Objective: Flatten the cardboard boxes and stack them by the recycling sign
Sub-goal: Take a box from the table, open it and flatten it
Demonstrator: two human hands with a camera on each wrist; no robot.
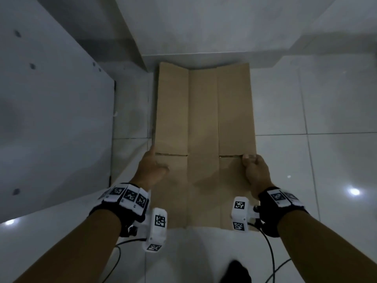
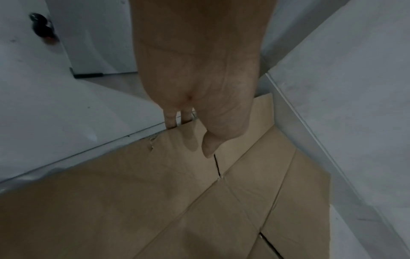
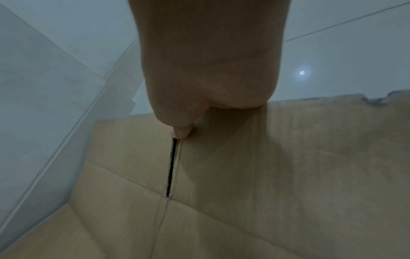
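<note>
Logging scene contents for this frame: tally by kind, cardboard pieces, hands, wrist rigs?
flattened cardboard box: 1, lying on the floor, held at both side edges
hands: 2, left hand, right hand
wrist rigs: 2
Total: 5

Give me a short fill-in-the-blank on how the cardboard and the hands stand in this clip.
1. The flattened cardboard box lies on the tiled ____.
2. The left hand holds the box's ____ edge.
3. The right hand's thumb sits at the end of a ____ between two flaps.

Missing words: floor; left; slit
</note>
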